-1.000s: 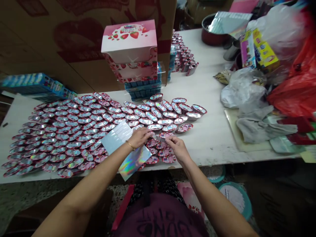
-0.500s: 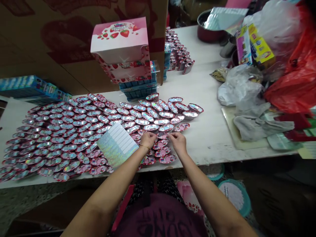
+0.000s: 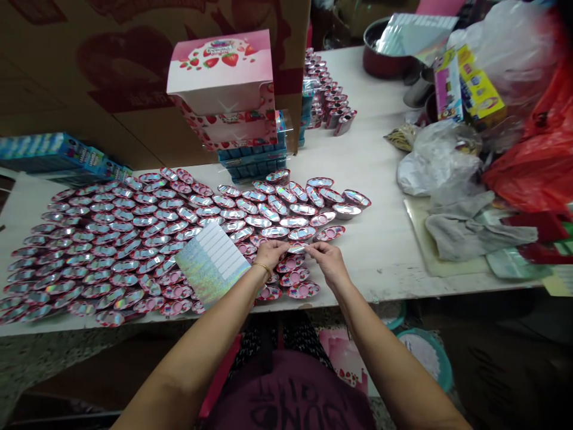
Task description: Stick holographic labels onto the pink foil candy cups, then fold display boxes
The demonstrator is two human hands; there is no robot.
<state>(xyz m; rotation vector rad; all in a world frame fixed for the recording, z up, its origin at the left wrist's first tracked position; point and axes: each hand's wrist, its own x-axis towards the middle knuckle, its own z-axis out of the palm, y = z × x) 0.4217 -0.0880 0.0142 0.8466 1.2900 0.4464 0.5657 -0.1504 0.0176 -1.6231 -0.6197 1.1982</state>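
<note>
Oval packs mostly silver-topped, several in front pink and apparently left to cover; left fingers and right fingers pinching a shiny strip.

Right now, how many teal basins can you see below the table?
2. The first basin is partly covered by the table's front edge; the second basin stands nearer the person. More may be hidden under there.

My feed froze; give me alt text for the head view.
The left hand and right hand hold a shiny strip among red-rimmed oval pieces on a white table. A silvery sheet lies left; a strawberry-print box stands behind.
</note>
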